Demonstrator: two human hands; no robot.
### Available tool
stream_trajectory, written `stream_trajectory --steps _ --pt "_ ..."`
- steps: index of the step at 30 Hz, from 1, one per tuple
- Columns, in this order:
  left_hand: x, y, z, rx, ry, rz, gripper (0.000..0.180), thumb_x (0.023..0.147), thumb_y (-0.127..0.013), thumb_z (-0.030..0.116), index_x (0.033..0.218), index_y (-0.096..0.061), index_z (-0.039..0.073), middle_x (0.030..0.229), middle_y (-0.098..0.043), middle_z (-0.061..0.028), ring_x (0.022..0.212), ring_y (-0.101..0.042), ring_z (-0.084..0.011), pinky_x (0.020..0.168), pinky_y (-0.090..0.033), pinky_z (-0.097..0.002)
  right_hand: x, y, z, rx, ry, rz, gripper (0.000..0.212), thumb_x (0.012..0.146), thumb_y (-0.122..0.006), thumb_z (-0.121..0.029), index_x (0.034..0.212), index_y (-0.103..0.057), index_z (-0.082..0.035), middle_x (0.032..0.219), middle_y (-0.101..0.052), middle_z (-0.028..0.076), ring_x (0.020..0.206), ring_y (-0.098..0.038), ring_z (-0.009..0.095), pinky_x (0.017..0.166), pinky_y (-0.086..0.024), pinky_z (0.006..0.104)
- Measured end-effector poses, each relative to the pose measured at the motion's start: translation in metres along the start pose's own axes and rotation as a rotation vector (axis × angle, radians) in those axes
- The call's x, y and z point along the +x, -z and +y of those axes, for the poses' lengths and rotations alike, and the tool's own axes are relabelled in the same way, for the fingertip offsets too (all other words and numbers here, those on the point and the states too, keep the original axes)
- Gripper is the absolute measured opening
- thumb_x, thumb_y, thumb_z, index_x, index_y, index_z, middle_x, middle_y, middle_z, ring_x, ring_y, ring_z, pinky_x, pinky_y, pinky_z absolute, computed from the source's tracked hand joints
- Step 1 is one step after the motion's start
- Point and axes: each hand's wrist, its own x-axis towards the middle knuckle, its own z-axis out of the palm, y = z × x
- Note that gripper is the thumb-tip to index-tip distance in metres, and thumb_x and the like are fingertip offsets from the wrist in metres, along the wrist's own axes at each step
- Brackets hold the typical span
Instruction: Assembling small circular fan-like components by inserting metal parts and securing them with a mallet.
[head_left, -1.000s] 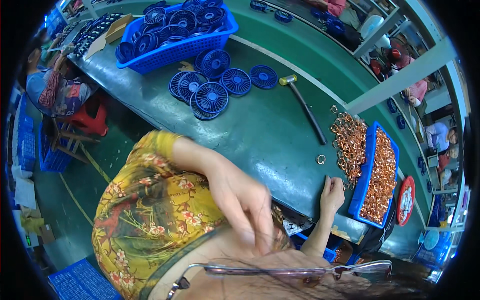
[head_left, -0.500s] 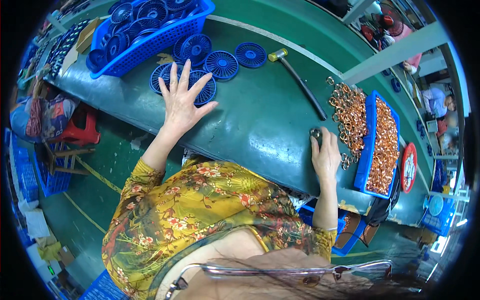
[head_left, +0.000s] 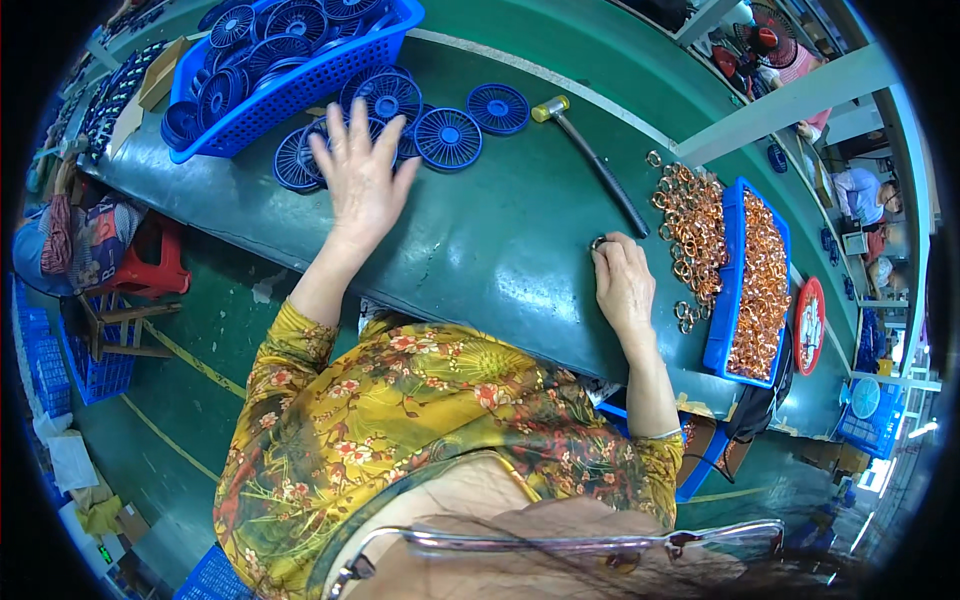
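My left hand (head_left: 362, 190) is open, fingers spread, over a group of round blue grilles, hiding part of them. One blue grille (head_left: 295, 160) shows to the left of its fingers. Others lie close by on the right: a grille (head_left: 447, 138) and, farther back, another grille (head_left: 499, 108). Thumb and fingers of my right hand (head_left: 627, 285) close round a small dark metal piece (head_left: 598, 242), low over the green table. Its exact shape is partly hidden by the fingertips.
A blue basket (head_left: 290, 105) full of grilles stands at the far left. A yellow-headed hammer (head_left: 600, 168) lies before my right hand. Loose copper rings (head_left: 690, 230) sit beside a blue tray (head_left: 722, 318) heaped with more. A red round tray (head_left: 811, 310) is farther right.
My right hand has moved left, away from the copper rings, with the dark metal piece. The grilles under my left hand have shifted left; that hand stays spread.
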Motion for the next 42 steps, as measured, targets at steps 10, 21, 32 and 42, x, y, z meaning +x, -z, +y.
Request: stream_trajectory --steps 10,21,32,42 --pt "0.073 -0.068 0.059 -0.061 -0.201 -0.259 0.067 0.08 -0.065 0.047 0.132 -0.048 0.008 0.132 -0.044 -0.0257 0.128 -0.038 -0.0413 0.107 -0.026 -0.0557 0.0 -0.004 -0.013 0.406 -0.094 0.022 0.01 0.089 -0.057 -0.013 0.089 -0.059 -0.004 0.084 -0.062 0.015 0.081 -0.061 0.033 0.07 -0.049 0.0417" --pt "0.068 -0.069 0.08 -0.032 -0.35 -0.034 0.038 0.08 -0.066 0.036 0.104 -0.063 0.006 0.098 -0.061 -0.018 0.091 -0.06 -0.0343 0.089 -0.04 -0.0463 0.003 -0.01 0.002 0.353 -0.144 0.299 0.016 0.087 -0.063 -0.018 0.092 -0.057 -0.005 0.09 -0.055 0.012 0.073 -0.06 0.032 0.061 -0.05 0.0415" --pt "-0.069 0.128 0.212 -2.348 -1.333 -1.172 0.038 0.091 -0.053 0.033 0.105 -0.057 -0.002 0.098 -0.058 -0.0197 0.093 -0.058 -0.0358 0.077 -0.048 -0.0421 -0.002 -0.01 0.012 0.458 -0.089 0.189 0.008 0.083 -0.066 -0.009 0.087 -0.062 -0.004 0.078 -0.057 0.01 0.062 -0.055 0.022 0.058 -0.046 0.0331" --pt "-0.049 0.114 0.214 -2.155 -1.427 -0.989 0.035 0.088 -0.056 0.033 0.098 -0.058 0.0 0.092 -0.058 -0.0174 0.088 -0.058 -0.0341 0.073 -0.048 -0.0413 0.0 -0.008 0.011 0.511 -0.062 0.181 0.006 0.082 -0.066 -0.005 0.086 -0.061 -0.003 0.08 -0.058 0.01 0.061 -0.056 0.021 0.057 -0.046 0.0313"
